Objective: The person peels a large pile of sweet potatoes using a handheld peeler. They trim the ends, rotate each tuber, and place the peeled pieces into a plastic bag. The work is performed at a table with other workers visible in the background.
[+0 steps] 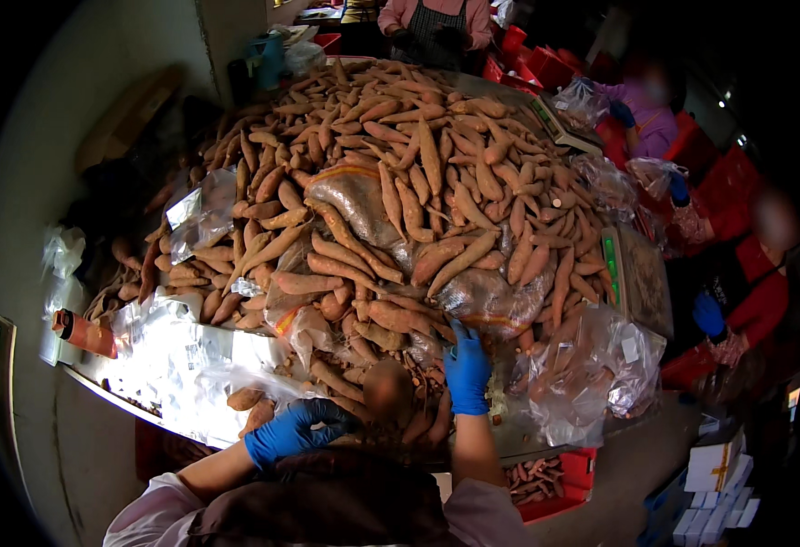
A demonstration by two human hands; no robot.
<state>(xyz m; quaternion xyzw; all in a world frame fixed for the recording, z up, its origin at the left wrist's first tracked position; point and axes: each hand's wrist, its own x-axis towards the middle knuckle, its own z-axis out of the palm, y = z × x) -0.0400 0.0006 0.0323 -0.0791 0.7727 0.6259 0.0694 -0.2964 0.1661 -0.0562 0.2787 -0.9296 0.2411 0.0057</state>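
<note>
A large heap of brown-orange sweet potatoes [436, 164] covers the table in front of me. Both my hands wear blue gloves. My right hand [467, 372] reaches into the near edge of the heap, fingers stretched forward, the tips by the end of a long sweet potato [409, 305]. At the table's front edge, my left hand [298, 430] has its fingers curled toward the thumb; what they hold, if anything, is hidden. Beside it lie a few sweet potatoes [244, 399] and clear plastic [227, 378]. Between my hands a brown rounded patch is blurred.
Filled clear bags [569, 383] lie right of my right hand. A scale [637, 278] with a green-lit edge stands at the right, another scale [566, 126] farther back. Below the table edge is a red crate [575, 479] of sweet potatoes. Co-workers stand at the far side and right.
</note>
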